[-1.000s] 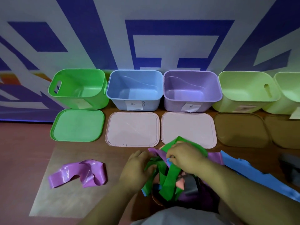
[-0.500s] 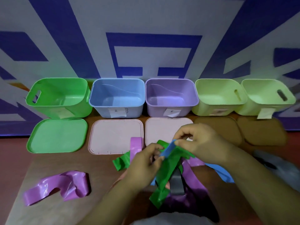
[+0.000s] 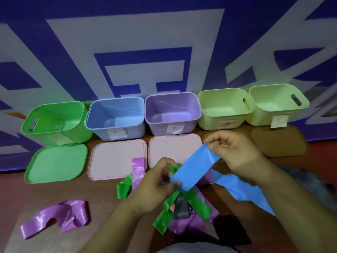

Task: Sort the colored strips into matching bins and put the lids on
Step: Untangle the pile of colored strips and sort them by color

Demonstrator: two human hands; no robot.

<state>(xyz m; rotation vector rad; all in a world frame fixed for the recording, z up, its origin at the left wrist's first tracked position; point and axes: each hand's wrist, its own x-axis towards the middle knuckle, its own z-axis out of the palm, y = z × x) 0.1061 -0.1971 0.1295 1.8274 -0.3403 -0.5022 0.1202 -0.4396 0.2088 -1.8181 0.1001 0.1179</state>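
Observation:
A blue strip (image 3: 193, 168) is stretched between my hands above a tangled pile of green, purple and grey strips (image 3: 184, 209). My right hand (image 3: 235, 152) pinches its upper end and my left hand (image 3: 155, 187) pinches its lower end. More blue strip (image 3: 242, 190) trails to the right under my right forearm. A loose purple strip (image 3: 58, 218) lies apart at the lower left. Along the wall stand open bins: green (image 3: 54, 123), blue (image 3: 116, 117), purple (image 3: 173, 112) and two pale green ones (image 3: 224, 108) (image 3: 277, 105).
Lids lie flat in front of the bins: a green lid (image 3: 56, 163), two pink lids (image 3: 114, 157) (image 3: 171, 148) and two brown lids (image 3: 279, 141) (image 3: 209, 134), the nearer brown one partly behind my right hand. A grey thing (image 3: 306, 178) lies at the right.
My right hand has lifted up and to the right, pulling the blue strip out of the pile. My left hand now pinches its lower end. The green strip has dropped back onto the pile.

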